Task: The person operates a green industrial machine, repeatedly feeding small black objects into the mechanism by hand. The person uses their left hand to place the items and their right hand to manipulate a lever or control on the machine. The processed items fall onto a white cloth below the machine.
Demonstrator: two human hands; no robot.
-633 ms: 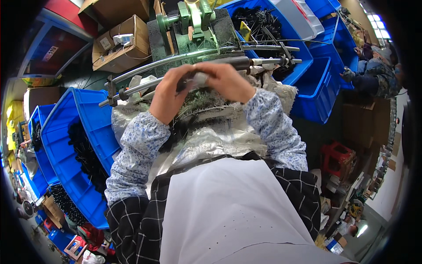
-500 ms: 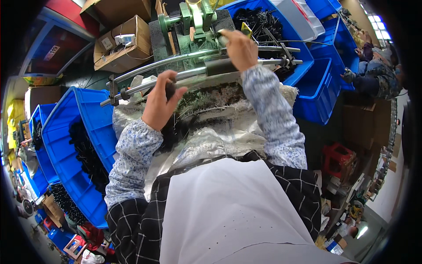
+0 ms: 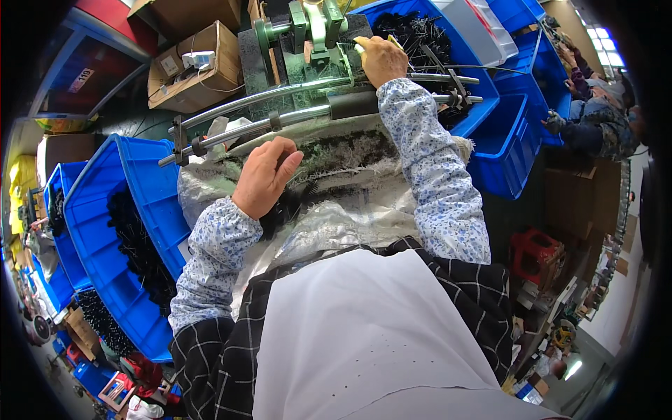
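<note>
My right hand (image 3: 383,61) is closed beside the green machine (image 3: 317,43), with pale yellow covers on its fingertips. What it grips there is too small and hidden to make out. Lower and to the left, my left hand (image 3: 266,176) hovers over a dirty white woven sheet (image 3: 325,227), its fingers loosely bent and the thumb apart. No object shows in it. Two metal rails (image 3: 241,131) cross between me and the machine, one with a black sleeve (image 3: 352,105). Dark bristly debris (image 3: 343,155) lies on the sheet.
Blue bins (image 3: 105,231) with black bristly pieces (image 3: 136,245) stand at left. Another pile of black wiry pieces (image 3: 413,35) fills a bin at far right. An open cardboard box (image 3: 203,80) sits left of the machine. A person (image 3: 602,115) is at right.
My left hand has come down from the rail toward me, and the dark thing by its fingers no longer shows. My right hand has moved slightly up and away, beside the machine.
</note>
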